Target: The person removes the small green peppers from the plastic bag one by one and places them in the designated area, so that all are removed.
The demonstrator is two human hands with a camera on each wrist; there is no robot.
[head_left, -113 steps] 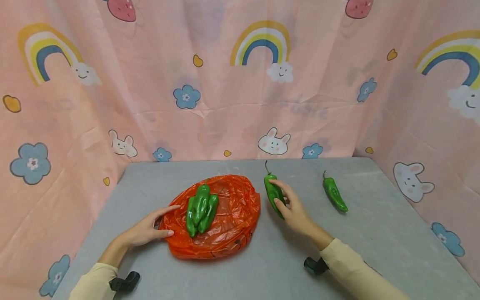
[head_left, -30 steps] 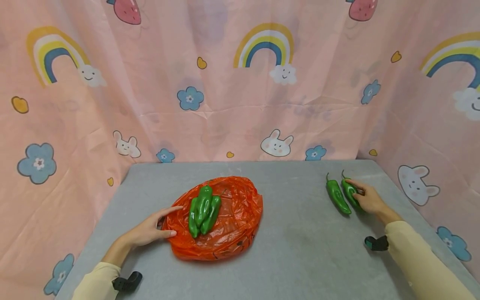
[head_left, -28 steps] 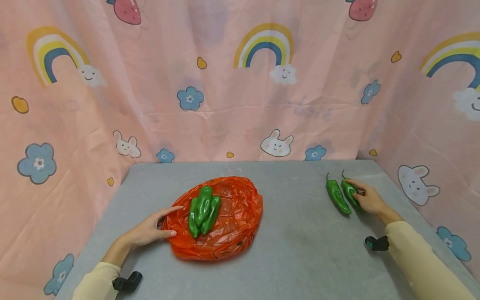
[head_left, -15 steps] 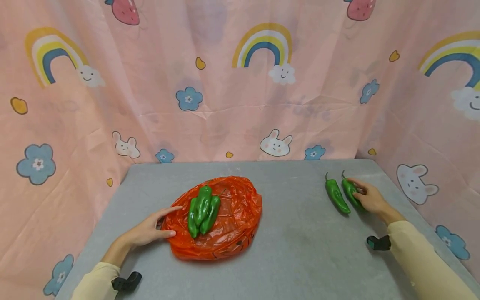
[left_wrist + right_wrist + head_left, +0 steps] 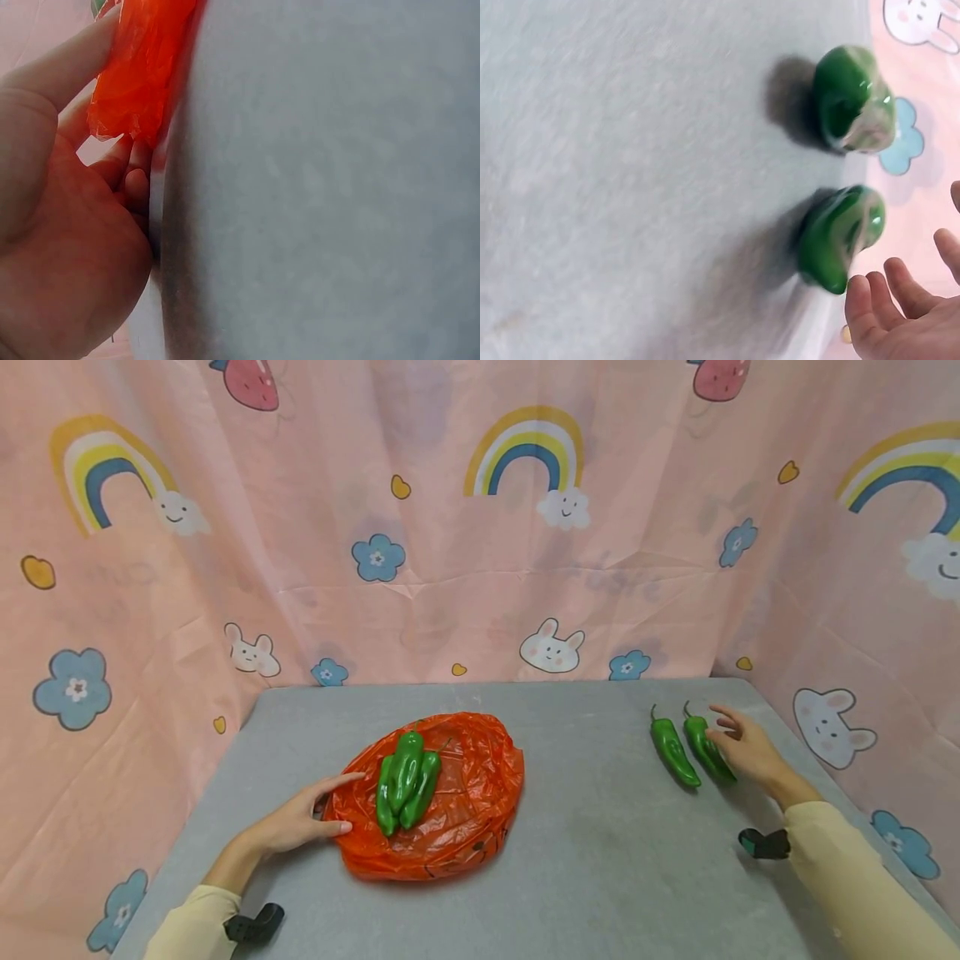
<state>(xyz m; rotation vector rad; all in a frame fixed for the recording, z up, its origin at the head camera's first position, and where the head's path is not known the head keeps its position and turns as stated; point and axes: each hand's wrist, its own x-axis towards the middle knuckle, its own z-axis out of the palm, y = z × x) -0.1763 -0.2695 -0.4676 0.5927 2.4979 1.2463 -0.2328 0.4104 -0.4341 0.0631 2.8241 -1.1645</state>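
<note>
On the left of the head view a crumpled red-orange plastic bag (image 5: pixel 476 802) lies on the table, several green peppers (image 5: pixel 406 774) piled on its left part. My left hand (image 5: pixel 288 818) holds the bag's left edge between thumb and fingers; the left wrist view shows the bag (image 5: pixel 142 75) within the hand's grip. Two more green peppers lie side by side at the right: the left pepper (image 5: pixel 675 754) and the right pepper (image 5: pixel 707 748). Beside the right one is my right hand (image 5: pixel 753 758), fingers spread and holding nothing; the right wrist view shows the fingertips near that pepper (image 5: pixel 840 240).
The grey table (image 5: pixel 592 877) runs back to a pink curtain (image 5: pixel 450 610) printed with rainbows, flowers and rabbits, which also hangs at both sides. A dark device sits on each wrist (image 5: pixel 255 925).
My right hand carried a pepper from beside the bag to the right and set it beside another pepper. It has since let go and drawn back slightly. The left hand stays put.
</note>
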